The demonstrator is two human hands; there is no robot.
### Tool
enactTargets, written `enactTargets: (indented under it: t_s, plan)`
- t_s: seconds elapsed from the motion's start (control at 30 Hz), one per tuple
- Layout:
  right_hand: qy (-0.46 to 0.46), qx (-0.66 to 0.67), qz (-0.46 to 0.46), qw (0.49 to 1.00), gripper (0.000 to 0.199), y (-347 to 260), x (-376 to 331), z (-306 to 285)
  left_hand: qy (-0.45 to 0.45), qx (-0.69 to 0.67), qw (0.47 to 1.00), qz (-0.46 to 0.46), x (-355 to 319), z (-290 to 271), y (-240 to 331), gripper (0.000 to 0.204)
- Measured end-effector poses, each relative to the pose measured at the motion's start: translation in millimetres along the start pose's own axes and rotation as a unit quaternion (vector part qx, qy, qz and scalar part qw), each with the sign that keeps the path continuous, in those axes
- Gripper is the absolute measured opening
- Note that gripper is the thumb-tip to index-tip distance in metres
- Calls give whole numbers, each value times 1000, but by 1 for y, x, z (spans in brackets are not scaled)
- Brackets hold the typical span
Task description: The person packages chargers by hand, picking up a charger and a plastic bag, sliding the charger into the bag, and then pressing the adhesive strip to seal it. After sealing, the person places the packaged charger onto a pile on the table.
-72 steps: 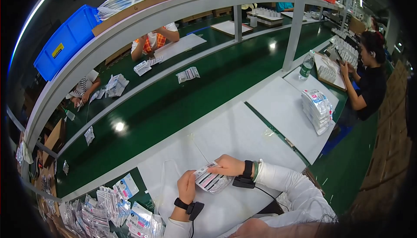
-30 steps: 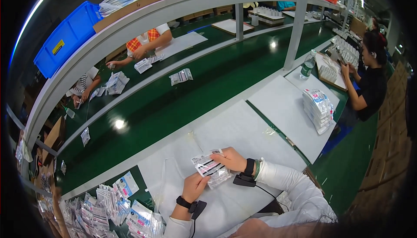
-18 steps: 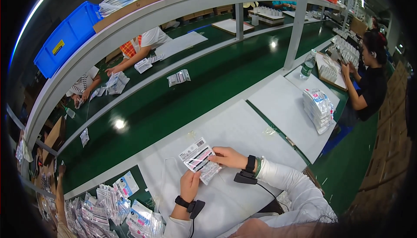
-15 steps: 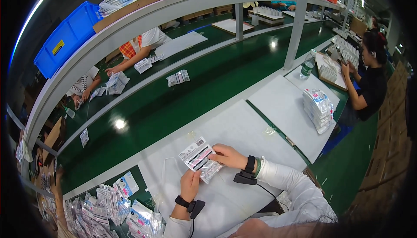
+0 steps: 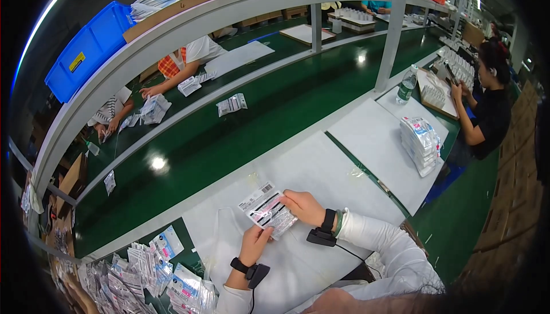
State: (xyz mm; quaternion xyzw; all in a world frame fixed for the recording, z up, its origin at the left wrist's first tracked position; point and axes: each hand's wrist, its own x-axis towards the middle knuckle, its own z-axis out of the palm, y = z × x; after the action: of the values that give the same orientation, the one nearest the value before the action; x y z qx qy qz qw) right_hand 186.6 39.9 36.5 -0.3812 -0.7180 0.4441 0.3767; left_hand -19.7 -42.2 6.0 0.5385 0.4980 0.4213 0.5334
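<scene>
- The flat packet (image 5: 267, 211) now lies lower and closer to the person than half a second ago, just above the white table (image 5: 321, 171).
- The right hand (image 5: 302, 207) keeps its fingers closed on the packet's right edge.
- The left hand (image 5: 256, 244) has come up; its fingers now pinch the lower edge.
- So both hands share the packet, which looks like a handling step midway.
- A heap of similar packets (image 5: 143, 274) lies at the left.

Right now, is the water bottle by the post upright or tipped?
Upright. The water bottle stands on the white table beside the grey post, cap at top. Fill level: cannot tell.
</scene>
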Motion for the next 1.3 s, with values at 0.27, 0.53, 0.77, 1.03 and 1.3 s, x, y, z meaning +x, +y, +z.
enactTargets:
  t_s: [0.27,0.53,0.77,1.03,1.3]
  plan:
    - [-5,39,61,997,30,7,1,2,22,25,999,12,-1,4,10,22]
    - [15,-47,8,999,25,0,0,1,-13,50,998,24,-1,3,4,22]
    - [38,-42,-9,998,24,-8,-1,-2,16,26,999,34,-1,7,6,20]
    - [-111,145,92,979,23,11,2,-10,83,32,993,81,2,-6,3,19]
    - [-249,223,83,939,28,11,5,-10,72,-48,992,88,1,-10,-2,27]
